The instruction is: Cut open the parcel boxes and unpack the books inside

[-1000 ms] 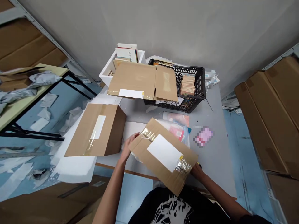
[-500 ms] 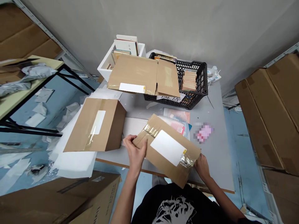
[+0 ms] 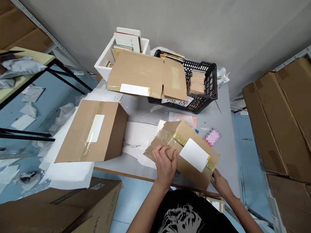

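A flat cardboard parcel [image 3: 184, 152] with a white label and clear tape lies tilted at the near edge of the grey table [image 3: 225, 161]. My left hand [image 3: 166, 165] rests on its near left end, fingers curled over the taped flap. My right hand [image 3: 220, 183] grips the parcel's near right corner from below. Papers and plastic sleeves [image 3: 182, 118] lie partly under the parcel.
A larger taped carton [image 3: 91, 132] stands at the table's left on white sheets. Behind are a flattened carton [image 3: 145, 77], a black crate [image 3: 202, 85] with wooden pieces and a white bin of books [image 3: 126, 42]. Big cartons stand right [image 3: 279, 116] and near left [image 3: 60, 210].
The parcel has come down from a raised tilt onto the table and shifted right. My left hand moved from its far left edge onto its top; my right hand stays at the right corner.
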### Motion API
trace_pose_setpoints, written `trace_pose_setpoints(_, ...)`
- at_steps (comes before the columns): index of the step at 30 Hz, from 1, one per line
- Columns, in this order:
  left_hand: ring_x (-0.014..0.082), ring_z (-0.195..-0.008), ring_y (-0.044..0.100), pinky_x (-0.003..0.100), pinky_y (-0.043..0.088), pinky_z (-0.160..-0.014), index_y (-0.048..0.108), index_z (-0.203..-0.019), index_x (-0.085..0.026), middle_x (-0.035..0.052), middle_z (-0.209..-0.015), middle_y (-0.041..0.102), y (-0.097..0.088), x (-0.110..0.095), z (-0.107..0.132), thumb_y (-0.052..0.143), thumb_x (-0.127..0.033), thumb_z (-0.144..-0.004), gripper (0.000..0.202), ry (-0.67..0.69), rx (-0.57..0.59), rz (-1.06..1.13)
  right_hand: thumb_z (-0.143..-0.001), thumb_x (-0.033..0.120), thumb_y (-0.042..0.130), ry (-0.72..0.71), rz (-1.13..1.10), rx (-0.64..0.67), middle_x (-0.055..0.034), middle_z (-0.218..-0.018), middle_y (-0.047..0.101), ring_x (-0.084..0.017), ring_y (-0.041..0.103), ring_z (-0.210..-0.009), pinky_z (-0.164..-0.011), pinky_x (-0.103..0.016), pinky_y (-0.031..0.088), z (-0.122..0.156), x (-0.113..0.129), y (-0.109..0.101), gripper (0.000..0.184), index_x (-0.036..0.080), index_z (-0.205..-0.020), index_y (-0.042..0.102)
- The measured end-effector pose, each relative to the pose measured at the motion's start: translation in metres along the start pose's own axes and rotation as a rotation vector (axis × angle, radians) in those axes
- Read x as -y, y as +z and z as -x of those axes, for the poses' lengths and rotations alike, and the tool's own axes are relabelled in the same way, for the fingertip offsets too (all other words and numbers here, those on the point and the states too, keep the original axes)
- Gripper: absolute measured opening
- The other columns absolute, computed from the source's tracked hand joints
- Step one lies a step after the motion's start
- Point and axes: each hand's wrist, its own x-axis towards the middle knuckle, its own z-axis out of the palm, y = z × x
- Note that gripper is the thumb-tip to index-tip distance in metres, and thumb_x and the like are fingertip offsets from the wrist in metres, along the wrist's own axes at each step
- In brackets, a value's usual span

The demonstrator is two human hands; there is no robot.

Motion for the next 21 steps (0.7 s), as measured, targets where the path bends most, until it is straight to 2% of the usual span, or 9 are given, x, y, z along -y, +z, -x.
trace_pose_setpoints(3, 0.0226, -0.095, 0.046, 0.039, 0.045, -0.079, 0.049, -0.103, -0.015, 0.0100, -0.100, 0.045, 0.002, 0.006, 0.000, 0.060, -0.024, -0.083, 0.024, -0.001, 0.000, -0.005, -0.088, 0.046, 0.041, -0.004, -0.028, -0.026, -0.0057, -0.113, 0.067, -0.026, 0.068, -0.094, -0.071, -0.035, 0.055, 0.033, -0.027, -0.047, 0.048, 0.029, -0.132, 0.047)
trace_pose_setpoints(5, 0.0222, -0.095, 0.046, 0.039, 0.045, -0.079, 0.050, -0.101, -0.016, 0.0094, -0.100, 0.045, 0.003, 0.008, 0.002, 0.060, -0.024, -0.083, 0.022, -0.003, -0.003, -0.001, -0.085, 0.053, 0.046, 0.028, -0.061, -0.021, -0.0034, -0.113, 0.068, -0.026, 0.068, -0.094, -0.065, -0.032, 0.056, 0.053, -0.040, -0.085, 0.046, 0.032, -0.126, 0.054)
trace_pose_setpoints(6, 0.0220, -0.094, 0.046, 0.038, 0.045, -0.080, 0.050, -0.100, -0.016, 0.0092, -0.100, 0.045, 0.004, 0.009, 0.004, 0.060, -0.023, -0.083, 0.021, -0.001, -0.003, 0.001, -0.084, 0.055, 0.048, 0.073, -0.086, -0.030, -0.0033, -0.107, 0.070, -0.026, 0.070, -0.085, -0.059, -0.030, 0.056, 0.060, -0.042, -0.104, 0.047, 0.032, -0.123, 0.056)
trace_pose_setpoints(9, 0.0213, -0.093, 0.047, 0.038, 0.045, -0.079, 0.051, -0.099, -0.016, 0.0091, -0.100, 0.046, 0.006, 0.010, 0.009, 0.059, -0.022, -0.083, 0.019, 0.019, -0.007, 0.000, -0.083, 0.058, 0.047, 0.198, -0.252, -0.062, -0.0019, -0.071, 0.070, -0.020, 0.062, -0.049, -0.047, -0.029, 0.052, 0.069, -0.022, -0.156, 0.052, 0.027, -0.124, 0.056)
trace_pose_setpoints(11, 0.0211, -0.092, 0.047, 0.037, 0.045, -0.079, 0.052, -0.098, -0.015, 0.0094, -0.099, 0.046, 0.009, 0.009, 0.009, 0.059, -0.022, -0.083, 0.018, 0.038, -0.011, -0.002, -0.084, 0.056, 0.048, 0.174, -0.390, -0.086, -0.0034, -0.077, 0.070, -0.020, 0.064, -0.057, -0.055, -0.028, 0.054, 0.065, 0.012, -0.178, 0.053, 0.026, -0.127, 0.054)
trace_pose_setpoints(13, 0.0214, -0.093, 0.047, 0.037, 0.045, -0.079, 0.052, -0.098, -0.015, 0.0096, -0.099, 0.047, 0.011, 0.007, 0.007, 0.059, -0.022, -0.083, 0.018, 0.046, -0.007, -0.004, -0.084, 0.055, 0.049, 0.098, -0.489, -0.085, -0.0068, -0.102, 0.070, -0.023, 0.068, -0.082, -0.069, -0.029, 0.057, 0.053, 0.056, -0.188, 0.052, 0.028, -0.129, 0.053)
trace_pose_setpoints(16, 0.0223, -0.094, 0.047, 0.038, 0.044, -0.079, 0.052, -0.098, -0.014, 0.0101, -0.098, 0.047, 0.015, 0.001, 0.000, 0.059, -0.022, -0.083, 0.018, 0.053, 0.004, -0.015, -0.086, 0.054, 0.048, -0.017, -0.547, 0.028, -0.0079, -0.127, 0.060, -0.026, 0.059, -0.111, -0.090, -0.035, 0.052, 0.031, 0.115, -0.187, 0.052, 0.030, -0.132, 0.050)
trace_pose_setpoints(18, 0.0227, -0.094, 0.047, 0.038, 0.044, -0.079, 0.052, -0.097, -0.014, 0.0105, -0.098, 0.047, 0.017, -0.003, -0.004, 0.058, -0.021, -0.084, 0.017, 0.065, 0.006, -0.026, -0.089, 0.055, 0.043, -0.013, -0.563, 0.050, -0.0090, -0.123, 0.061, -0.025, 0.060, -0.107, -0.087, -0.037, 0.053, 0.017, 0.141, -0.183, 0.050, 0.029, -0.131, 0.051)
trace_pose_setpoints(21, 0.0226, -0.093, 0.048, 0.038, 0.044, -0.078, 0.052, -0.095, -0.014, 0.0108, -0.097, 0.048, 0.019, -0.007, -0.006, 0.057, -0.021, -0.085, 0.013, 0.084, -0.004, -0.039, -0.088, 0.056, 0.046, 0.033, -0.630, 0.083, -0.0065, -0.096, 0.066, -0.018, 0.063, -0.071, -0.061, -0.031, 0.055, 0.003, 0.157, -0.180, 0.047, 0.025, -0.123, 0.049)
